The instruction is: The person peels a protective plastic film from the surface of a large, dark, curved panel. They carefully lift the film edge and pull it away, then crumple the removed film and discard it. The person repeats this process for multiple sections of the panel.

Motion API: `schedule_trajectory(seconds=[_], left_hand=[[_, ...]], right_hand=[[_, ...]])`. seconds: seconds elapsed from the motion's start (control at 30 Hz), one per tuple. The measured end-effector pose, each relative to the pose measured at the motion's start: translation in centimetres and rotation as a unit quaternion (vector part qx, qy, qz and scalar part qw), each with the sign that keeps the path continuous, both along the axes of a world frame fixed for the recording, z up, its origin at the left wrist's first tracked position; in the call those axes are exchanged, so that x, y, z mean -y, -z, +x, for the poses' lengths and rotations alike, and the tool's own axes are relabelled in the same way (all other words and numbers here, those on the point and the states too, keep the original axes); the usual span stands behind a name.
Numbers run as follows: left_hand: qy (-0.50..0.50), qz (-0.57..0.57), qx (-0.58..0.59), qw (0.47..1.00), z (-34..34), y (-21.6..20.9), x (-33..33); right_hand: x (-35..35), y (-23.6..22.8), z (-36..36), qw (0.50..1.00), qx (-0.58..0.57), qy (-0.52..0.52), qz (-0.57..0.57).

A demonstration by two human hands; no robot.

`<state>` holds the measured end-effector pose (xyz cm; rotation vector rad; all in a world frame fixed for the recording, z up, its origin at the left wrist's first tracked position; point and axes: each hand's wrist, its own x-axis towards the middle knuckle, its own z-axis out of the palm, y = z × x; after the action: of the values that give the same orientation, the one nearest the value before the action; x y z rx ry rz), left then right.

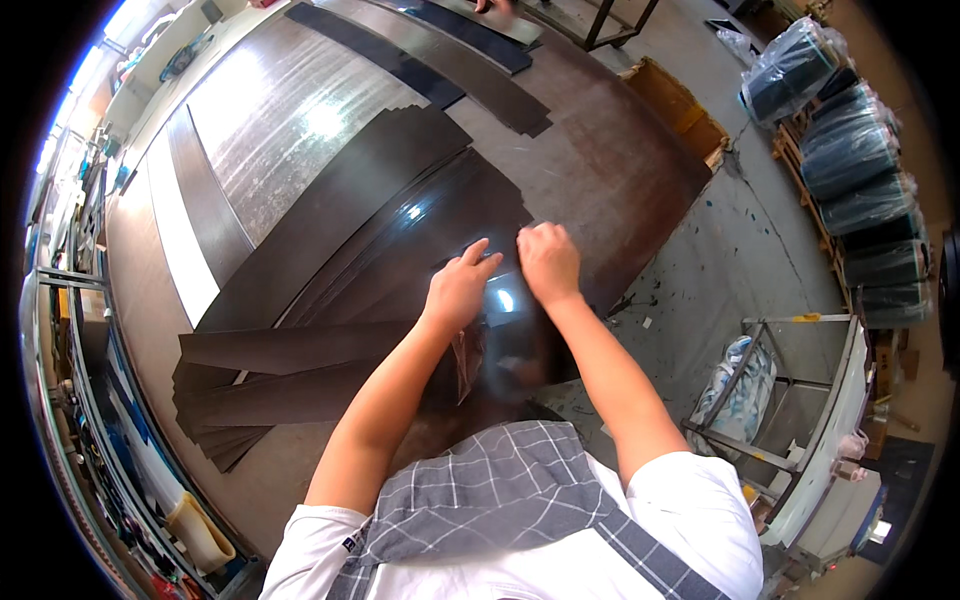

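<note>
Long dark brown strips of a leather-like sheet [330, 220] lie fanned out in overlapping layers on the table. On top, close to my body, is a glossy dark brown sheet [513, 335] that bends over at its near end. My left hand [462, 287] rests on this sheet with its fingers partly stretched and apart. Just to its right, my right hand [549, 262] has its fingers curled at the sheet's right edge, closed on it. The undersides of my right fingers are hidden. More brown strips [290, 375] lie crosswise to the left of my left forearm.
The brown tabletop [640, 190] ends to the right above a grey floor. Farther off stand an open cardboard box [685, 110], plastic-wrapped rolls [855, 150] on a pallet and a metal frame cart [780, 400]. Another person's hand [495, 6] shows at the table's far edge.
</note>
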<state>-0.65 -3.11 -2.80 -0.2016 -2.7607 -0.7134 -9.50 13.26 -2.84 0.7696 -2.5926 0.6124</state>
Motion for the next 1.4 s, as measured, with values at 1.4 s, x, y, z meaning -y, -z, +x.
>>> schedule_trajectory(seconds=[1.4], left_hand=[[-0.030, 0.013, 0.134, 0.990, -1.9, -0.8, 1.4]], right_hand=[[2.2, 0.2, -2.4, 0.993, -0.029, -0.108, 0.026]])
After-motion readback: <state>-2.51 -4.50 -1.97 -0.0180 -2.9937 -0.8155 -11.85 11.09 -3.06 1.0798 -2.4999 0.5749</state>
